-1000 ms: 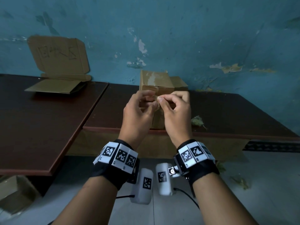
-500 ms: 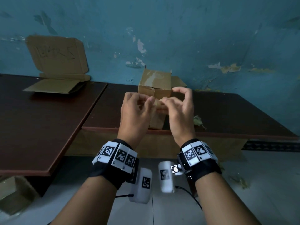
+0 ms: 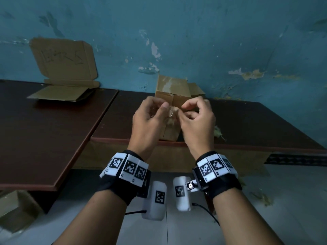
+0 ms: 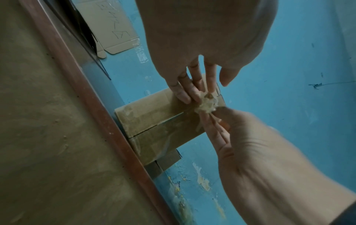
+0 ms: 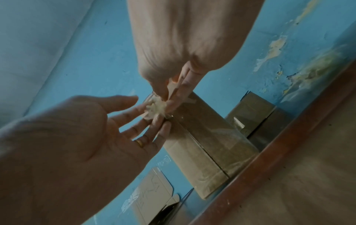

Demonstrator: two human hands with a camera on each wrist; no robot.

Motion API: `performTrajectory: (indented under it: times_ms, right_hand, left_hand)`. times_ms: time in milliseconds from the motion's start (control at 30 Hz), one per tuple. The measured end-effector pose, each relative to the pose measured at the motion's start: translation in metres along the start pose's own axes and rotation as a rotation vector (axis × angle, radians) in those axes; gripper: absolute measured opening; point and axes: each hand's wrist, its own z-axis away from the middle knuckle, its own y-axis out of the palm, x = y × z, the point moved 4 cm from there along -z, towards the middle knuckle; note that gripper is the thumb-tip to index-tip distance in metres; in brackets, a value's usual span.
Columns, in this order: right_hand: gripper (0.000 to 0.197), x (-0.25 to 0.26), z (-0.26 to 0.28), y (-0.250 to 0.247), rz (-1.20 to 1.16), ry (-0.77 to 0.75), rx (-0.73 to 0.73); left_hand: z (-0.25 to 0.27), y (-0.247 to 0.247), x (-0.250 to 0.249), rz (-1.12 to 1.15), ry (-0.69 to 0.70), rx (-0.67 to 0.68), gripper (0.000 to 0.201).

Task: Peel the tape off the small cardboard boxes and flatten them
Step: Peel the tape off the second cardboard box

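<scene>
A small brown cardboard box stands at the front edge of the dark table, its top flaps raised toward the wall. Both hands hover just in front of it. My right hand pinches a crumpled wad of clear tape between thumb and fingers. In the right wrist view, my left hand lies spread with straight fingers, its fingertips touching the tape wad and its thumb held apart. The left wrist view shows the same wad against the box, which neither hand holds.
An opened flat cardboard box leans on the blue wall on the left table. A tape scrap lies right of the box. Another carton sits on the floor at lower left, and scraps litter the floor right.
Both hands have come a little away from the box face and moved slightly apart. The left fingers have straightened, and the tape wad now shows between the hands.
</scene>
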Motion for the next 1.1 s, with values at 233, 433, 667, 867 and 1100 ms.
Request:
performTrajectory:
  times_ms: [233,433,667,867,1100]
  right_hand:
    - [0.02,-0.001,0.001,0.001,-0.052,0.059,-0.01]
    - [0.038,0.01,0.008,0.008,-0.15,0.021,0.172]
    - [0.026,0.007,0.003,0.006,-0.013,-0.033,0.121]
    - [0.024,0.001,0.002,0.0,-0.114,0.1,0.071]
    - [0.033,-0.002,0.002,0.005,-0.197,0.163,0.118]
  left_hand:
    - [0.004,0.006,-0.002,-0.194,0.108,0.031,0.023]
    - [0.001,-0.001,-0.003,-0.268,0.12,-0.096,0.02]
    - [0.005,0.0,-0.009,-0.156,0.107,-0.091,0.017]
    - [0.008,0.003,-0.008,-0.1,0.068,0.033,0.015]
    - [0.002,0.0,-0.002,-0.292,0.149,-0.011,0.022]
